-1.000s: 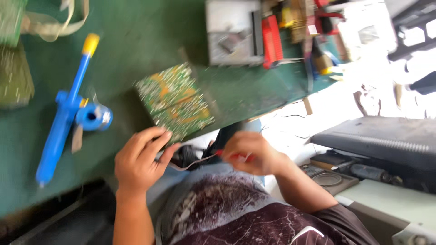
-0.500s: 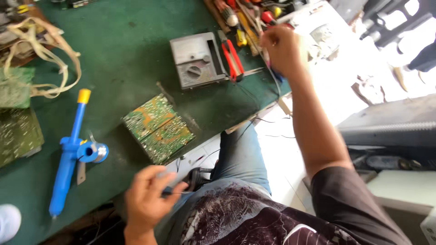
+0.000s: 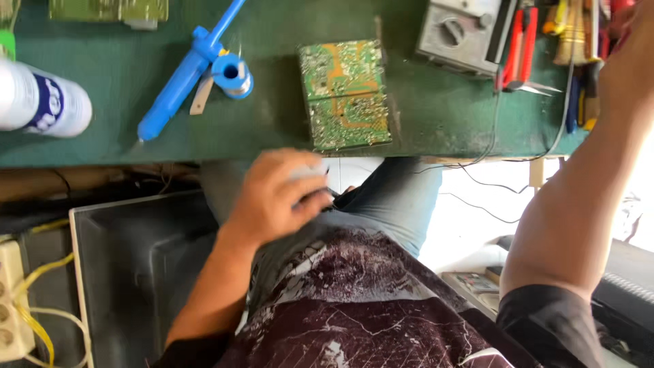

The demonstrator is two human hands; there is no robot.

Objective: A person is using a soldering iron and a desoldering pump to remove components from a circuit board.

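Resting on the lap, left hand (image 3: 283,197) with grip curled around something dark, unidentifiable, orientation hidden.

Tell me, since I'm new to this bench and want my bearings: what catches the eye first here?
The green printed circuit board lies solder-side up at the near edge of the green bench top. To its left lies a long blue plastic desoldering pump. Below the edge, the left hand rests in the lap, while the right hand reaches toward the tools at the far right.
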